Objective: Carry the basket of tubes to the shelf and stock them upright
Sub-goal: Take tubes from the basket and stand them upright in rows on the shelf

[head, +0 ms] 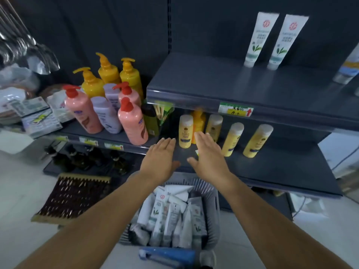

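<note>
Bare left hand and right hand spread flat, holding nothing.

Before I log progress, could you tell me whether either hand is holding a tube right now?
No, the left hand and right hand are both open and empty above the basket of tubes.

At the right edge of the frame a blurred tube is cut off; the basket rim hides behind forearms.
</note>
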`<state>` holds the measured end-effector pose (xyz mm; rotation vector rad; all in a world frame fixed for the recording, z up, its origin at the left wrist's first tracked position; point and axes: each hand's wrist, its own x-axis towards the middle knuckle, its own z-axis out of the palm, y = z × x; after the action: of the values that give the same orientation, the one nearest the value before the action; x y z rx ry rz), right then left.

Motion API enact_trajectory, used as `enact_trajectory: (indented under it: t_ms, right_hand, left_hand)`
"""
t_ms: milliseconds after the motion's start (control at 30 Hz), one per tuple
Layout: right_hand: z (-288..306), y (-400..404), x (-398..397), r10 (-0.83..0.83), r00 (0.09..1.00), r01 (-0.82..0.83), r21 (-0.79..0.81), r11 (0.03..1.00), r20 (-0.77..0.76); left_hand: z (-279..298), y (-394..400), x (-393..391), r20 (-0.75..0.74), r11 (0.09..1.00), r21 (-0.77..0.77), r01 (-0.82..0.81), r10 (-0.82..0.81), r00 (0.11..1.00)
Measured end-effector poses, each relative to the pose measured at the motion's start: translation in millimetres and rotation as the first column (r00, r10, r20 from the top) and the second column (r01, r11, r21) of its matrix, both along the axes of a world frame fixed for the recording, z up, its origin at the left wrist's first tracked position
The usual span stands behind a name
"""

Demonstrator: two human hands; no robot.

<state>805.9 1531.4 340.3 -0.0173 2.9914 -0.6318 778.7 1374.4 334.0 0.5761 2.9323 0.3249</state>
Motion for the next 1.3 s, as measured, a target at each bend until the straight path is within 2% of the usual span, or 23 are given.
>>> enact_trajectory:
  t_ms: [167, 333, 567, 767, 1000, 1133, 1233, 1300]
  right_hand:
    - [-61.8, -9.2, 11.3, -0.001, 0.980, 0.007, -0.028, 1.000, 0.200]
    - [-126.9, -13.9, 21.2, 0.008, 0.931, -0.002, -0.017, 1.000, 0.366]
    - [-207.1, -35.9, 26.7, 0.071, 0.823, -0.076, -0.015, 0.997, 0.564]
    - [-251.9, -50.3, 11.2, 0.123, 0.758, -0.184, 0.030, 0.982, 0.640]
    - [-282.5, -55.5, -5.0, 0.145, 0.757, -0.298, 0.140, 0.944, 0.637]
    - [-282.5, -58.6, -6.6, 0.147, 0.817, -0.318, 0.222, 0.922, 0.557]
    - [-276.8, -59.9, -3.4, 0.161, 0.825, -0.328, 0.225, 0.917, 0.542]
    - [-267.4, -61.0, 1.6, 0.158, 0.809, -0.290, 0.150, 0.945, 0.567]
  left_hand:
    - [-63.7, -20.9, 17.7, 0.178, 0.996, -0.053, -0.072, 0.081, 0.981]
    - [-127.4, -41.3, 35.4, 0.343, 0.981, -0.088, -0.175, 0.195, 0.919]
    - [-201.2, -49.9, 45.7, 0.500, 0.971, -0.157, -0.180, 0.235, 0.834]
    - [-247.2, -32.1, 32.6, 0.508, 0.982, -0.156, -0.108, 0.173, 0.844]
    - [-281.7, -25.7, 27.5, 0.465, 0.977, -0.211, 0.027, 0.076, 0.882]
    - [-273.6, -31.5, 25.3, 0.379, 0.969, -0.236, -0.071, 0.159, 0.912]
    - [-262.2, -41.2, 19.2, 0.431, 0.952, -0.216, -0.216, 0.291, 0.854]
    - [-251.2, -48.5, 16.9, 0.483, 0.929, -0.181, -0.322, 0.369, 0.794]
